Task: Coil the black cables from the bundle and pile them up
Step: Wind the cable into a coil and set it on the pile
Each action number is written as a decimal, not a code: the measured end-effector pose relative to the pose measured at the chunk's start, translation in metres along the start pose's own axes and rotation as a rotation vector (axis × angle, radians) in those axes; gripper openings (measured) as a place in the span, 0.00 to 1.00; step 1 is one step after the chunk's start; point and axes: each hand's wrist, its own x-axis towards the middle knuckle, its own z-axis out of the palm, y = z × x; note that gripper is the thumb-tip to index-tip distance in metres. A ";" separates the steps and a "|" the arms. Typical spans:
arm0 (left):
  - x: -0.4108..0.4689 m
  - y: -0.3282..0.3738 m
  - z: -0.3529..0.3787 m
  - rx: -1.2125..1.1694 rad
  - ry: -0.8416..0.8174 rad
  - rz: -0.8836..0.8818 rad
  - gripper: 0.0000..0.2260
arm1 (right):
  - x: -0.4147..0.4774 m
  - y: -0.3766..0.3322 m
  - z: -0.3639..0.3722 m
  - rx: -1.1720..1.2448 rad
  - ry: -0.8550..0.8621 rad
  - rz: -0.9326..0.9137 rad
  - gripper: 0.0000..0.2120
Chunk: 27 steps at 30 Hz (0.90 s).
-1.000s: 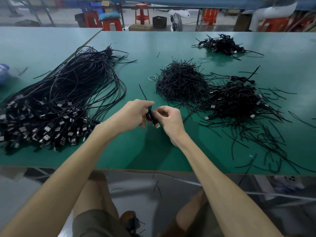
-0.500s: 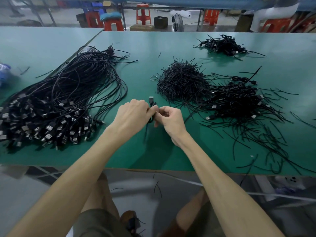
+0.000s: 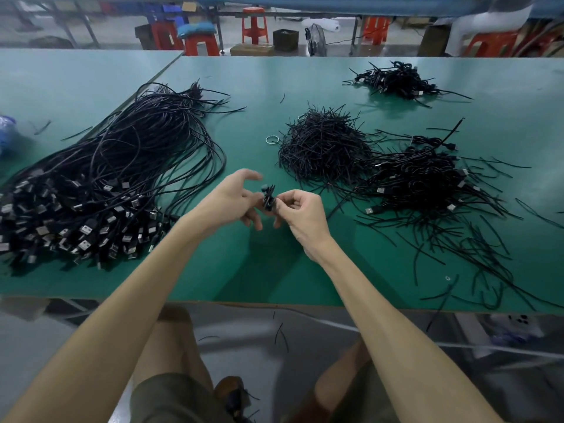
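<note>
Your left hand (image 3: 232, 200) has spread open beside the coiled cable (image 3: 268, 198), which your right hand (image 3: 302, 213) pinches; a small pile (image 3: 422, 181) looks done, the big bundle (image 3: 106, 178) remains.

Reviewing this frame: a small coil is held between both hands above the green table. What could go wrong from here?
1. The coiled cable is pinched by the right hand, while the left hand is blurred with fingers spread. The coil could spring loose or drop.
2. Loose black strands lie by the table edge. Reaching to the coiled pile might sweep some off.
</note>
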 end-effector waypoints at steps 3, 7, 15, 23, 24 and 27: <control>-0.003 0.000 -0.005 0.170 -0.119 0.137 0.23 | 0.001 0.001 0.000 0.004 0.000 0.013 0.04; -0.003 0.005 -0.008 0.503 -0.016 0.168 0.20 | 0.000 0.002 0.002 0.008 -0.005 0.019 0.04; -0.004 0.009 0.006 0.765 0.142 0.028 0.23 | -0.001 -0.001 -0.001 0.015 -0.025 0.042 0.06; 0.000 0.010 0.023 0.602 0.281 -0.125 0.23 | -0.001 -0.001 0.001 -0.040 -0.020 0.034 0.06; 0.001 0.010 0.023 0.590 0.280 -0.105 0.23 | -0.001 0.000 0.001 -0.046 -0.012 0.032 0.06; 0.001 0.006 0.025 0.533 0.287 -0.016 0.22 | -0.002 -0.002 0.000 -0.041 0.015 0.025 0.07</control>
